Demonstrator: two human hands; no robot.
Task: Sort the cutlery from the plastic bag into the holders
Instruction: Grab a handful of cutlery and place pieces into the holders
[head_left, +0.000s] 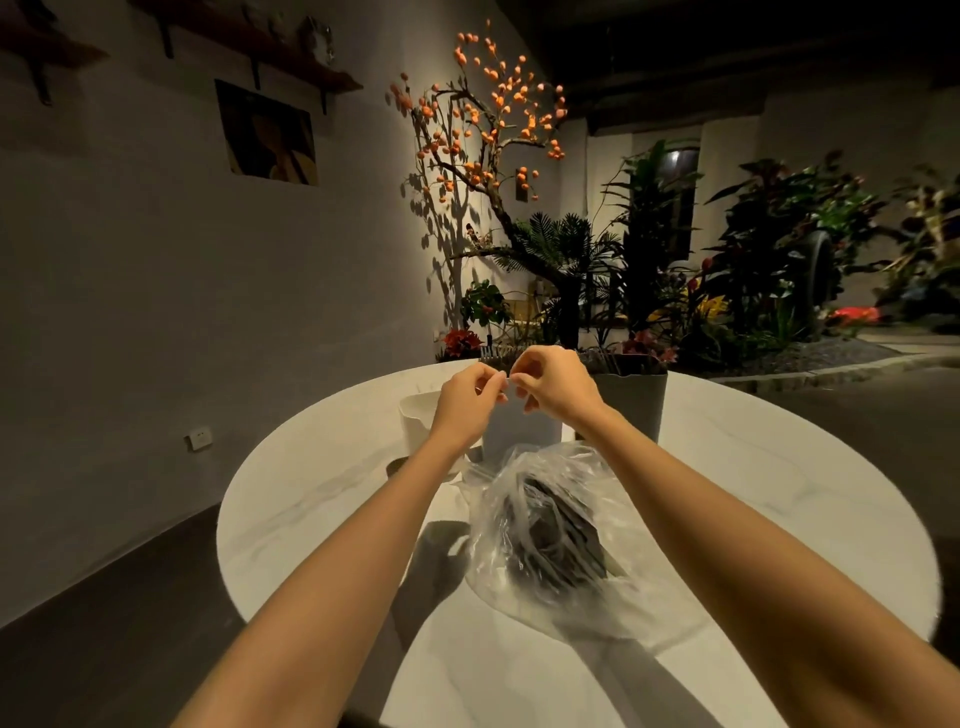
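A clear plastic bag (550, 530) lies on the round white table (779, 499), with dark cutlery bunched inside it. Behind it stand three holders: a white one (413, 415), a grey one (519, 428) and a darker grey one (636, 402). Fork tines (492, 355) stick up from the grey holder, and dark cutlery tops (615, 359) show in the darker one. My left hand (465, 402) and my right hand (553, 384) are raised together above the grey holder. Both pinch a small pale item (508, 382) between fingertips; it is too small to identify.
The table's far edge lies just behind the holders. Beyond it are potted plants (753, 260) and a tree with orange fruit (483, 114). A dark floor surrounds the table, and a grey wall with a socket (199, 438) is on the left.
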